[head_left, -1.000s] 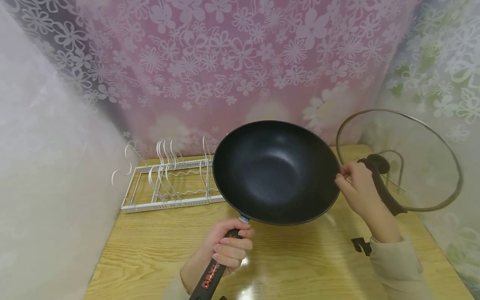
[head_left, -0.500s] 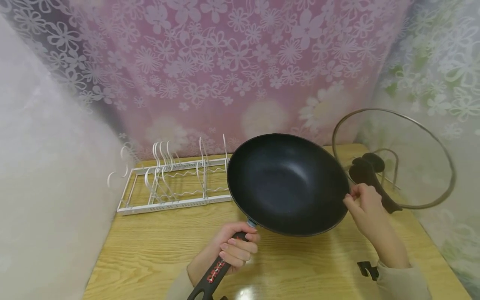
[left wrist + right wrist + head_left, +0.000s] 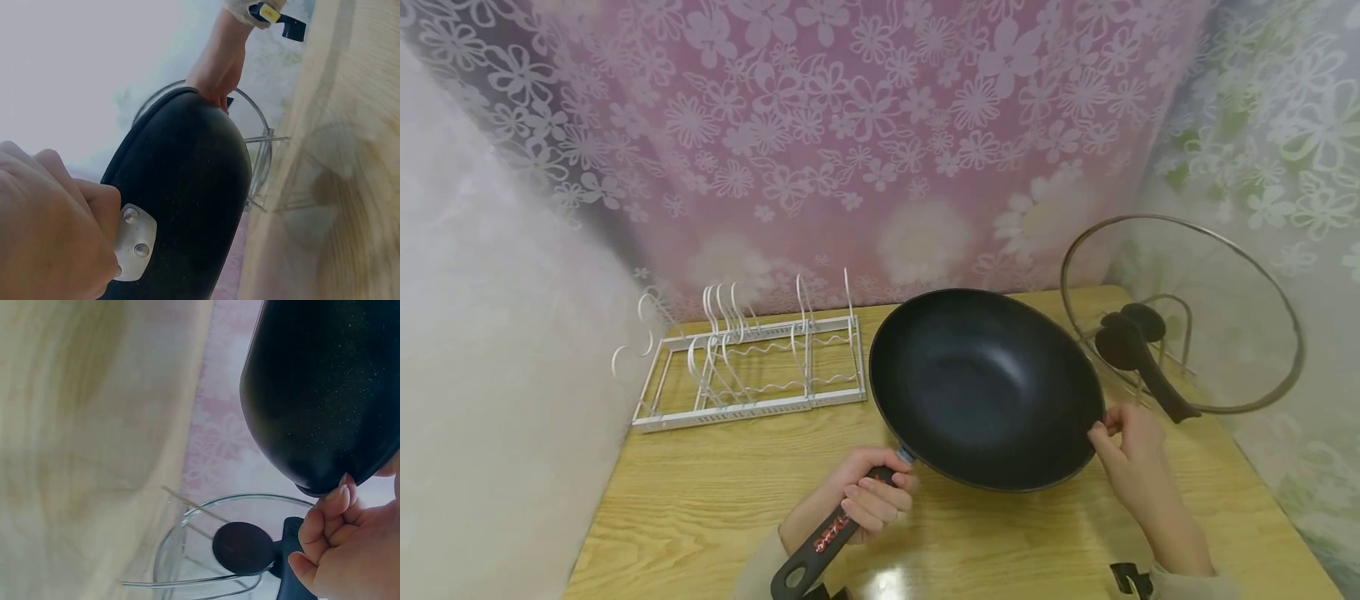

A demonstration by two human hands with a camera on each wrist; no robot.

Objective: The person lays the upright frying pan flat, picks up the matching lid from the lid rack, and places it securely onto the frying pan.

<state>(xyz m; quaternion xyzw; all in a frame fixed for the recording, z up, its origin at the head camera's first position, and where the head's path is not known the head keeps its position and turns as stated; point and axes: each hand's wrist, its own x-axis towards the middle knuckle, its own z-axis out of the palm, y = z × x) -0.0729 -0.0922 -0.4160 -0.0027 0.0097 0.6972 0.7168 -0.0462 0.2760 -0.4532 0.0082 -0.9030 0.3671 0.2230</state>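
Observation:
A black wok [image 3: 977, 392] is tilted with its inside toward me, in the air above the wooden table [image 3: 700, 500]. My left hand [image 3: 865, 496] grips its dark handle [image 3: 823, 542], which has red lettering and a hole at its end. At the far right of the wok, my right hand [image 3: 1138, 467] pinches the rim between thumb and fingers. From the left wrist, the wok's black outside [image 3: 187, 181] and the riveted metal bracket [image 3: 137, 244] show close to my fingers. The right wrist view shows the right fingertips [image 3: 337, 500] at the wok's edge.
A white wire rack [image 3: 760, 367] stands at the back left. To the right, a large glass lid [image 3: 1225, 333] with a dark knob and handle leans upright in a metal stand [image 3: 1183, 333]. Floral curtains and a pale wall enclose the table.
Both hands have brought the wok lower, toward me and slightly right. More of the rack's right end now shows. The grips on handle and rim have stayed the same.

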